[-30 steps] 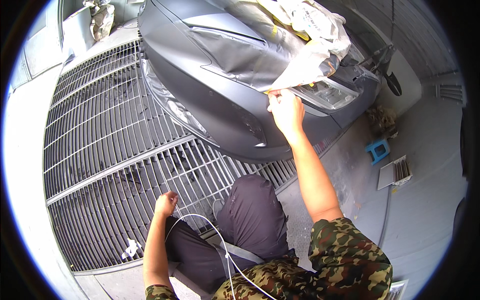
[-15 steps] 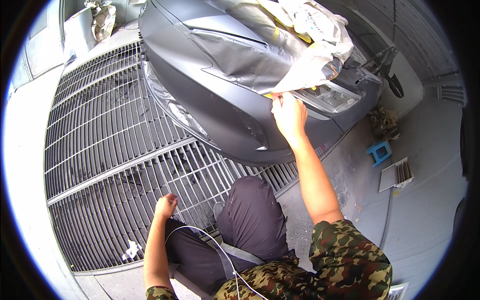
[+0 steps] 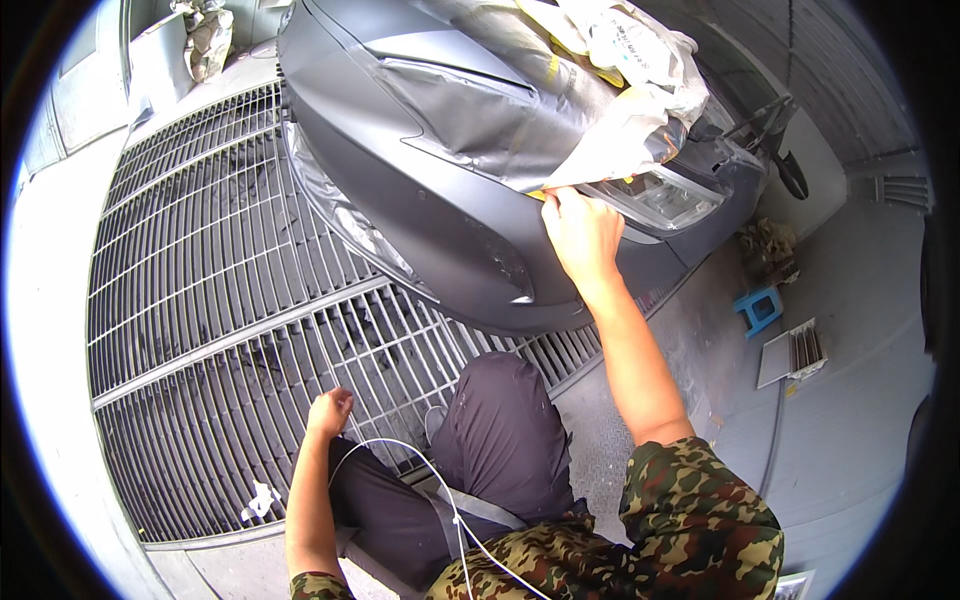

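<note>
A dark grey car body (image 3: 440, 225) fills the upper middle, with masking film and paper over part of it. At the film's lower corner, beside the lamp (image 3: 665, 200), my right hand (image 3: 582, 235) pinches the end of a strip of yellow masking tape (image 3: 538, 194); the fingertips partly hide it. White crumpled masking paper (image 3: 630, 120) lies just above that hand. Down at the left, my left hand (image 3: 330, 412) hangs by my thigh with its fingers curled in. Whatever those fingers may hold is hidden.
Metal floor grating (image 3: 200, 290) stretches under and left of the car. On it lies a white scrap (image 3: 262, 500). A thin white cable (image 3: 440, 475) loops over my lap. At the right stand a blue stool (image 3: 758, 311) and a pale vent panel (image 3: 792, 355).
My right hand has turned slightly, with its fingers curled closer at the tape. My left hand stays nearly where it was.
</note>
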`<state>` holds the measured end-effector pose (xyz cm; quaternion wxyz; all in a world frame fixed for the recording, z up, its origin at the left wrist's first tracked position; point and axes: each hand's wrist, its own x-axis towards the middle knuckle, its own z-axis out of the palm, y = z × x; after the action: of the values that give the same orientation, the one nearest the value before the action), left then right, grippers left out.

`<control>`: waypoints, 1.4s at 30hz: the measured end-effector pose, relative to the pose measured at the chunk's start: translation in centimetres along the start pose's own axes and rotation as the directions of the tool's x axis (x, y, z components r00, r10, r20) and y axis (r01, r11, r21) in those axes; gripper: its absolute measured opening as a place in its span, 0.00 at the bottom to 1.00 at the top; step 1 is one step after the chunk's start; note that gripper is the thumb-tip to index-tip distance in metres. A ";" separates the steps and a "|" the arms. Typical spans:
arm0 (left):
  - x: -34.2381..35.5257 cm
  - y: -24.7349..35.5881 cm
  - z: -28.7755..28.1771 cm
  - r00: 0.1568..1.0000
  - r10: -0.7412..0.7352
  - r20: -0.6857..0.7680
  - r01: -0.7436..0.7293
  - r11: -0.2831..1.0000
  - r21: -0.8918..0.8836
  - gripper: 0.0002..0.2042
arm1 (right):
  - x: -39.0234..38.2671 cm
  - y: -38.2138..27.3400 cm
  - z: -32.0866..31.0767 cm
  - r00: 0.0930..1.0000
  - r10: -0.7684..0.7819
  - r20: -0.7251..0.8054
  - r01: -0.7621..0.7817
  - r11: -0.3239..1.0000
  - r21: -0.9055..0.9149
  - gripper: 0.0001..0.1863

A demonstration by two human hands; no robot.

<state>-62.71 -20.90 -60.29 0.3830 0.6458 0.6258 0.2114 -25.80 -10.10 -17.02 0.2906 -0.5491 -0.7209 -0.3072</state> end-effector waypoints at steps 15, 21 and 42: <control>0.2 0.0 0.1 0.999 0.028 -0.032 -0.029 0.999 -0.039 0.13 | 0.6 0.3 2.0 0.999 -0.051 0.016 0.053 0.976 -0.212 0.06; 0.1 0.1 0.0 0.999 0.032 -0.033 -0.033 0.999 -0.028 0.13 | 0.6 -0.2 2.4 0.993 0.060 0.104 -0.033 0.969 -0.246 0.08; 0.1 -0.5 0.0 0.998 0.033 -0.051 -0.035 0.998 -0.048 0.13 | 0.6 0.2 1.5 0.961 0.175 0.212 -0.197 0.976 0.088 0.13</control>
<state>-62.97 -20.83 -60.67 0.3790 0.6413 0.6187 0.2494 -25.87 -8.60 -17.49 0.2723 -0.6265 -0.7075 -0.1812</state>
